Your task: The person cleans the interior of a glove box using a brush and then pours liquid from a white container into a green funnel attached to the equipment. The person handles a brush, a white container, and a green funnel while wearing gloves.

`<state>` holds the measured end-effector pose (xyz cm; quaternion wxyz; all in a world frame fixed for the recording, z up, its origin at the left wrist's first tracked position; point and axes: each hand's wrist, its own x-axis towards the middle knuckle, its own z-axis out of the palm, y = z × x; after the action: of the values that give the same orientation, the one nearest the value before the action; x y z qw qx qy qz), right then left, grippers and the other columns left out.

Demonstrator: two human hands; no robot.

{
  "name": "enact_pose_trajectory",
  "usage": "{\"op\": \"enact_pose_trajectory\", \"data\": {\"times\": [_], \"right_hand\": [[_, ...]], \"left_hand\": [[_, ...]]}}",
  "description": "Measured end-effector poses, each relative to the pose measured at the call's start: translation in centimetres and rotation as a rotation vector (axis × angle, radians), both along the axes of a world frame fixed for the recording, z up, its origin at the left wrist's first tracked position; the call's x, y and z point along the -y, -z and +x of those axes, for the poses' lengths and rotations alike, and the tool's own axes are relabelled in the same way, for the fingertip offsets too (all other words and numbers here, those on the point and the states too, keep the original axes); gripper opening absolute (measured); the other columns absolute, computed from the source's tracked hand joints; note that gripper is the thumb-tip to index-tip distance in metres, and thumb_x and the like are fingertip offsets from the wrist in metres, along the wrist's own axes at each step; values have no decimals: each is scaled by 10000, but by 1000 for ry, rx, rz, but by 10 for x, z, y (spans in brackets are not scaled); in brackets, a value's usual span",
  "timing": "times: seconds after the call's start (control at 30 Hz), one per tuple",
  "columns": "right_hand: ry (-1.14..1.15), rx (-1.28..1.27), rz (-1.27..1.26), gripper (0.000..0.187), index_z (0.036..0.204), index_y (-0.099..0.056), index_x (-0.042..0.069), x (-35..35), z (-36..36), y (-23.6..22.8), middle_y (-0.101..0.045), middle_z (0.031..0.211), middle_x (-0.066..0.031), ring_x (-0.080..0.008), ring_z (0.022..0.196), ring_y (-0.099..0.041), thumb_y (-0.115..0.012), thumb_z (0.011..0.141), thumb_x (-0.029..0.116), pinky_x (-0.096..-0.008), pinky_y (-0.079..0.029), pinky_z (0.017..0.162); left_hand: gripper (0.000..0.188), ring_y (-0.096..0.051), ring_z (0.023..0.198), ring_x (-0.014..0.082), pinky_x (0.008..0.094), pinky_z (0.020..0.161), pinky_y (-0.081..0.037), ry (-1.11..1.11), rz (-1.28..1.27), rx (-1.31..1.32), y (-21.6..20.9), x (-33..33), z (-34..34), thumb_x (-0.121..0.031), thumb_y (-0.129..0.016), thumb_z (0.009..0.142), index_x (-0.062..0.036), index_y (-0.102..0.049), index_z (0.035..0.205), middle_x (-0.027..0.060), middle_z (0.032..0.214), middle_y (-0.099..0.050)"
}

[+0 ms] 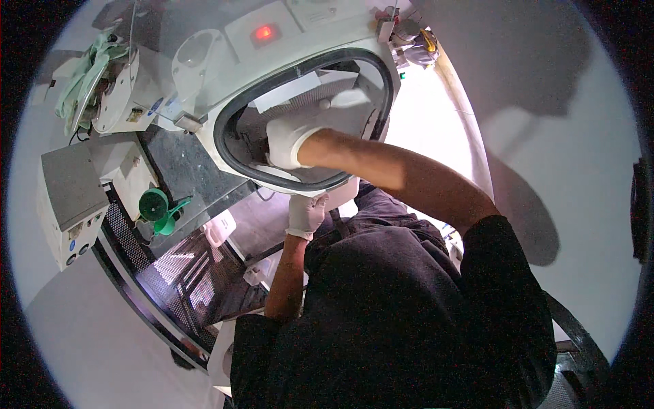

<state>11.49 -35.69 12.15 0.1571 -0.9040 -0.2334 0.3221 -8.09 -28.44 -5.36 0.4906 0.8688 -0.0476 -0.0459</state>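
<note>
A white cabinet-like machine [231, 109] stands in front of me, with a rounded opening framed by a thick black rubber seal [221, 140]. My right hand [287, 142], in a white glove, is within the outline of this opening, its forearm crossing the seal from the right. Its fingers are too hidden to show what they hold, if anything. Below the opening, my left hand [306, 215], also gloved in white, is closed in a fist against the machine's lower front edge. Whatever it grips there is hidden. A pale rounded shape [346, 99] shows at the opening's far right.
A red light [263, 32] glows on the machine's top. To the left are a grey-topped box with knobs [73, 198], green cups [154, 204] and a pale green cloth [88, 82]. A perforated dark panel [178, 269] lies lower left. Small tools [412, 37] sit at the far right corner.
</note>
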Motion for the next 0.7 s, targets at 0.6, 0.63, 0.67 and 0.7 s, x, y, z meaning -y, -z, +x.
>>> {"op": "enact_pose_trajectory", "data": {"times": [0.6, 0.63, 0.67, 0.7], "right_hand": [[-172, 169, -121, 201, 930, -773, 42, 68, 16, -44, -732, 891, -210, -370, 857, -731, -693, 782, 152, -449, -580, 781], [-197, 293, -40, 333, 928, -777, 33, 66, 17, -29, -738, 898, -210, -369, 888, -735, -721, 839, 349, -456, -591, 779], [-201, 310, -57, 276, 920, -773, 41, 62, 14, -23, -737, 897, -203, -364, 884, -734, -734, 806, 289, -456, -588, 783], [-208, 327, -75, 229, 912, -770, 48, 55, 11, -25, -736, 896, -196, -359, 879, -734, -747, 773, 229, -456, -585, 787]], "left_hand": [[217, -677, 984, 375, 475, 860, -506, -5, 13, 42, -8, 2, 3, -125, -759, 813, -94, -748, 1028, 136, 1011, -737], [214, -678, 981, 373, 475, 857, -507, -2, 2, 56, -8, 2, 3, -126, -761, 811, -92, -749, 1022, 136, 1008, -737], [208, -678, 981, 373, 474, 855, -508, -5, 5, 51, -7, 2, 2, -127, -761, 811, -91, -750, 1016, 138, 1006, -737], [203, -678, 980, 373, 473, 853, -508, -10, 6, 47, -6, 2, 2, -127, -760, 811, -89, -751, 1011, 140, 1005, -737]]}}
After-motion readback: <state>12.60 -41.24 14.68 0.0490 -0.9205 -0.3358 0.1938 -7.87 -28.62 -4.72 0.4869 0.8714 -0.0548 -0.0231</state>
